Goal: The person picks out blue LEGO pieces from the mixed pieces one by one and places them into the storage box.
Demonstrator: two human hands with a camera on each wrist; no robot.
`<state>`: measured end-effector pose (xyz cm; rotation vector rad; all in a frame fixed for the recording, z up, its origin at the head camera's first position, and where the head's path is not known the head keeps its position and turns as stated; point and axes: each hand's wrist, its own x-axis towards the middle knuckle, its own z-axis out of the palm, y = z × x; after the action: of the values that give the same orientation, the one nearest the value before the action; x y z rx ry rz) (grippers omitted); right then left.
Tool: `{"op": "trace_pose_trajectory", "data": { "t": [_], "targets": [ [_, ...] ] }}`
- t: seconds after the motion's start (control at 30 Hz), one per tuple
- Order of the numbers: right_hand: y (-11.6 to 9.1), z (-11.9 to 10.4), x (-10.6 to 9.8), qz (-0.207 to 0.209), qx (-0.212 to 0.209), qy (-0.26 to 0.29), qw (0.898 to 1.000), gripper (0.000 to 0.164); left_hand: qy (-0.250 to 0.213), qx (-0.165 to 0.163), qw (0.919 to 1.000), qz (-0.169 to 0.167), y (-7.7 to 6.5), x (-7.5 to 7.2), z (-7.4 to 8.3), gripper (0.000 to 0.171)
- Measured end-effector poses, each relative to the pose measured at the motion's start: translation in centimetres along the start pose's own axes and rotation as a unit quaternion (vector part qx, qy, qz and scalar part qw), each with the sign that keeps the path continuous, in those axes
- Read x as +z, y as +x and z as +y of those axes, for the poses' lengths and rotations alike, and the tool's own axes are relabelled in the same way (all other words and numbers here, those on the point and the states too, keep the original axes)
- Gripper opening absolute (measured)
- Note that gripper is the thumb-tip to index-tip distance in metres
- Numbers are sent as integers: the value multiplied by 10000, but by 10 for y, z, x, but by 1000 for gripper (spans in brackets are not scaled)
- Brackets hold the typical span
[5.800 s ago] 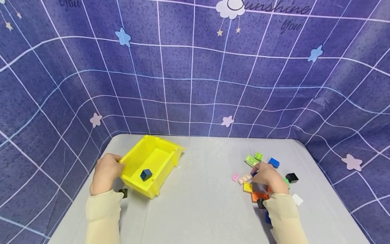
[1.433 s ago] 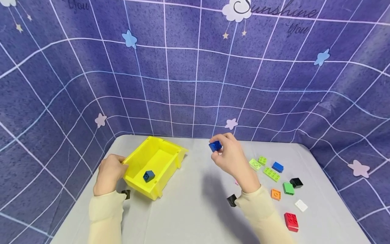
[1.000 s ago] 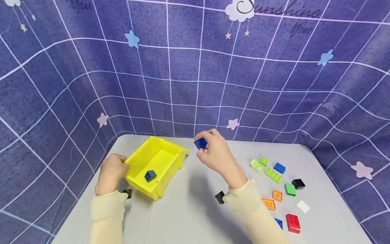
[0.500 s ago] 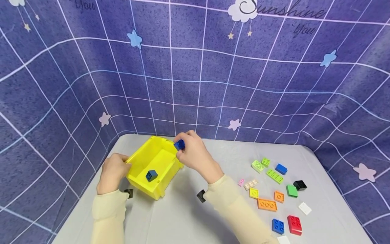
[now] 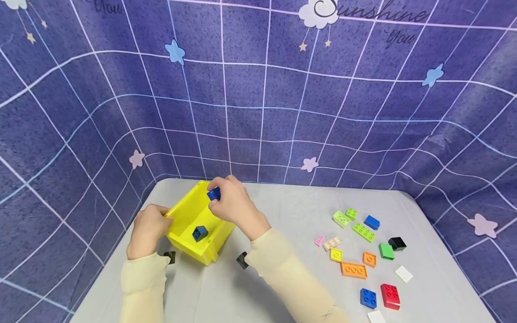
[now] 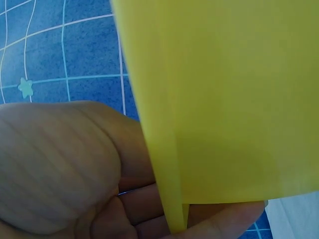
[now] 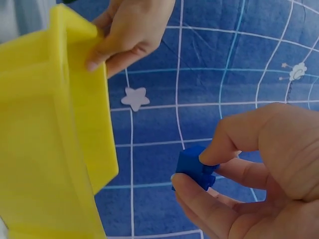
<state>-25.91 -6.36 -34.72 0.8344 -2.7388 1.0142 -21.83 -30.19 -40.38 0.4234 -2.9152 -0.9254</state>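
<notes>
My left hand (image 5: 147, 229) grips the left wall of a yellow bin (image 5: 218, 244), which is tilted toward me on the grey table. In the left wrist view the fingers (image 6: 224, 221) curl under the yellow wall. A dark blue brick (image 5: 200, 233) lies inside the bin. Over the bin's far right part, my right hand (image 5: 236, 204) pinches another blue brick (image 5: 214, 194). The right wrist view shows that blue brick (image 7: 192, 164) between thumb and fingertips, beside the bin's yellow wall (image 7: 45, 149) and apart from it.
Loose bricks lie on the right of the table (image 5: 291, 224): lime ones (image 5: 364, 232), a blue one (image 5: 368, 298), a red one (image 5: 390, 296), a green one (image 5: 386, 251), an orange one (image 5: 353, 270) and several more. A purple gridded cloth (image 5: 258, 89) hangs behind.
My right hand took a blue brick from the loose bricks at the right and has carried it left over the bin. The left hand keeps its grip on the bin.
</notes>
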Motion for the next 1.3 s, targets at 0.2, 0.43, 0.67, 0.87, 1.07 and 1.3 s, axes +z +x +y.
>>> {"op": "trace_pose_trajectory", "data": {
  "t": [0.2, 0.43, 0.67, 0.87, 1.07, 1.3],
  "targets": [
    [5, -9, 10, -218, 28, -272, 9994, 34, -11, -27, 10000, -66, -1, 0, 0, 41],
    [6, -10, 24, -471, 126, -317, 9983, 31, 13, -7, 10000, -43, -1, 1, 0, 40],
    [2, -8, 36, -896, 283, -261, 9952, 26, 49, 20, 10000, 6, -1, 1, 1, 41],
    [0, -9, 43, -1106, 68, -517, 9925, 26, 92, 26, 9999, 59, -2, 2, -1, 41],
    [-1, -10, 43, -1342, 14, -697, 9885, 42, 107, 76, 9999, 66, -2, 3, 0, 41],
    [-3, -8, 43, -1339, -2, -762, 9881, 44, 130, 45, 9999, 3, 1, 1, 0, 43]
  ]
}}
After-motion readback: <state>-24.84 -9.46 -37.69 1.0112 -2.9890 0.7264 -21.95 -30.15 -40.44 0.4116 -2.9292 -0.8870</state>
